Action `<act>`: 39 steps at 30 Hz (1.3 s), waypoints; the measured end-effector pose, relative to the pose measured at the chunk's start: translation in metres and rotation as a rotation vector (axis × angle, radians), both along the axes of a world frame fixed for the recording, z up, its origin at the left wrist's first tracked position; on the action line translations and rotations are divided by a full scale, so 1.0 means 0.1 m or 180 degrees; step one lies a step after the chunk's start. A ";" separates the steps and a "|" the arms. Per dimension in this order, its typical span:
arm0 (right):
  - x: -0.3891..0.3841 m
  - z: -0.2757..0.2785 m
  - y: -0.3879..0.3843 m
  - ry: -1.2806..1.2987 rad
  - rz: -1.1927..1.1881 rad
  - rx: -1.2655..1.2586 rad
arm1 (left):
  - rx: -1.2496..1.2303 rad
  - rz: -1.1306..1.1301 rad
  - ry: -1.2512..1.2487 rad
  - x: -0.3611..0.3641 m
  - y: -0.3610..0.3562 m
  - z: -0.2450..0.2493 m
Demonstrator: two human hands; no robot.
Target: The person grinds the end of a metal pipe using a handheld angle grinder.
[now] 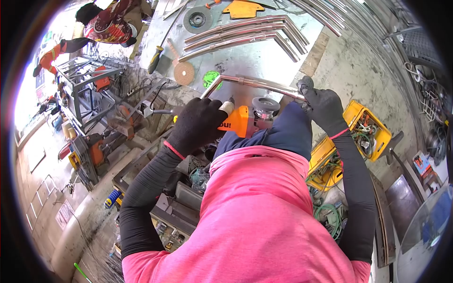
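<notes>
My left hand (198, 120), in a black glove, is wrapped round the body of an orange angle grinder (241, 121). The grinder's round disc (265, 104) faces up over my lap. My right hand (323, 104), gloved in black too, grips the right end of a bent shiny metal tube (257, 82). That tube runs across in front of me, just beyond the grinder, and bends down toward my left hand at its left end. A green disc (211, 79) lies at the tube's left bend.
Several bent tubes (245, 35) lie on the metal sheet (226, 61), with a grey disc (197, 20), a brown disc (184, 73) and a screwdriver (155, 59). Yellow bins (377, 141) of tools stand at right. A person (108, 23) crouches at upper left near a metal frame (78, 89).
</notes>
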State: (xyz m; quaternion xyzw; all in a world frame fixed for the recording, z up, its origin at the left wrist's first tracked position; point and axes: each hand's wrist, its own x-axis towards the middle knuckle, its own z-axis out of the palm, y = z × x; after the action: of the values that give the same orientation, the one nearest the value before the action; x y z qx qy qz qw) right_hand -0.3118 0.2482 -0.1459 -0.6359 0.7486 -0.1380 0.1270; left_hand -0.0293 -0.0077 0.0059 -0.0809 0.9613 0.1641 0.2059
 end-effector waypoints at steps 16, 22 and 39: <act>0.06 0.07 0.03 0.0163 0.0054 -0.0155 | 0.0040 0.0017 0.0176 -0.02 -0.02 -0.17; 0.06 0.06 0.03 0.0128 0.0061 -0.0225 | -0.0049 0.0010 0.0281 0.00 0.00 -0.20; 0.04 -0.01 0.06 0.0207 0.0113 -0.0188 | -0.0025 0.0080 0.0311 0.03 0.01 -0.20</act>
State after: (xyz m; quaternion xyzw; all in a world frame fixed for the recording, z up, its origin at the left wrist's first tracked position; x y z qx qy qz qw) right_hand -0.3074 0.2541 -0.1469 -0.6566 0.7366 -0.1371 0.0862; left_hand -0.0265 -0.0063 -0.0138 -0.0856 0.9698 0.1667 0.1563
